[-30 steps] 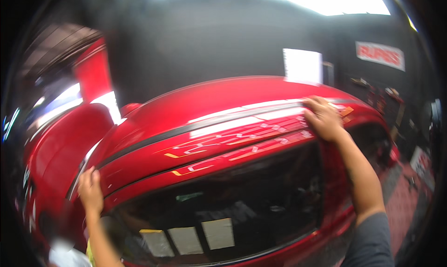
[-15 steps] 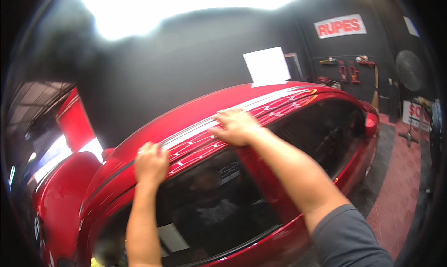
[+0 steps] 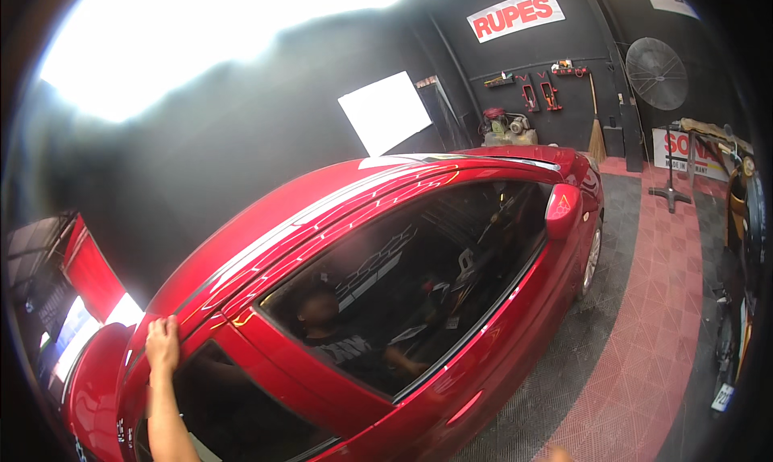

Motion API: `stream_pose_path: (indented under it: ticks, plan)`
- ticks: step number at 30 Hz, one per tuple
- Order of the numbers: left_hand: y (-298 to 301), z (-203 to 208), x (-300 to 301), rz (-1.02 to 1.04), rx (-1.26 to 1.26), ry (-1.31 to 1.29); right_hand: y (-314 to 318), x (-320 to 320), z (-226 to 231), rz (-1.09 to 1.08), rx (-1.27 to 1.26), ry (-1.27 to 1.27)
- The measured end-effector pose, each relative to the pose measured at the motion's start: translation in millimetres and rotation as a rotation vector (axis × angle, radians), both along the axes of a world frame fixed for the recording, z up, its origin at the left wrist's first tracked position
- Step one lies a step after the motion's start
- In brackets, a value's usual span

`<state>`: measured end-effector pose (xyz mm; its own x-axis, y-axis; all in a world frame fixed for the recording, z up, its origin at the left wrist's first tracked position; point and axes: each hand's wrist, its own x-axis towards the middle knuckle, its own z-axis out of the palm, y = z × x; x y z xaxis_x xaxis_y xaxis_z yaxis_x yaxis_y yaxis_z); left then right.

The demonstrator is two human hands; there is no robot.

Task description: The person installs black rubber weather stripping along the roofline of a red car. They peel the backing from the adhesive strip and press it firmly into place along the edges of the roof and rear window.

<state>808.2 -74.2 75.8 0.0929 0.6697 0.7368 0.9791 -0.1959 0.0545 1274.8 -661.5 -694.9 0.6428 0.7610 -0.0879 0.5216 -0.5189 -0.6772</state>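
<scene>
A glossy red car (image 3: 278, 357) with dark side windows fills the middle, tilted in the view. My left hand (image 3: 163, 348) rests at the rear part of the roof edge, above the rear side window (image 3: 233, 397). Its fingers are slightly bent against the red paint, and I make out no tool in it. Of my right hand (image 3: 555, 455) only a small blurred piece shows at the lower edge, over the floor beside the car; its fingers are hidden. White light reflections run along the roof (image 3: 298, 220).
The side mirror (image 3: 559, 211) juts out toward the aisle of red and dark floor tiles (image 3: 636, 317). A stand fan (image 3: 657, 74), a broom (image 3: 597, 140) and a rack of hanging gear (image 3: 734, 212) stand at the right. A white panel (image 3: 386, 111) shows beyond the roof.
My right hand has left the roof and dropped to the lower edge of the view. My left hand stays at the roof edge. The view has swung right, toward the car's front.
</scene>
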Motion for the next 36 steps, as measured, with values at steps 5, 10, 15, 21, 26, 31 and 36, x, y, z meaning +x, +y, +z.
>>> stream_pose_path:
  ticks: [5,10,15,21,26,31,36]
  plan:
    - [-6,-46,194,-0.061,-0.106,0.307,-263,86,-89,-0.048,-0.523,-0.004]
    - [-35,-11,403,-0.216,0.012,0.434,-173,133,-54,-0.012,-0.496,0.039]
    - [-26,-26,519,-0.320,0.044,0.424,-69,236,-64,0.016,-0.047,0.291]
    - [-22,-59,660,-0.467,0.144,0.454,-47,382,1,0.169,-0.207,0.769]
    - [-26,-86,702,-0.382,0.224,0.389,-66,475,25,0.024,-0.291,0.708]
    - [-41,-66,737,-0.429,0.213,0.286,-100,536,24,-0.163,-0.327,0.650]
    - [-65,-63,731,-0.186,-0.041,0.249,-156,658,-25,-0.165,-0.631,0.463]
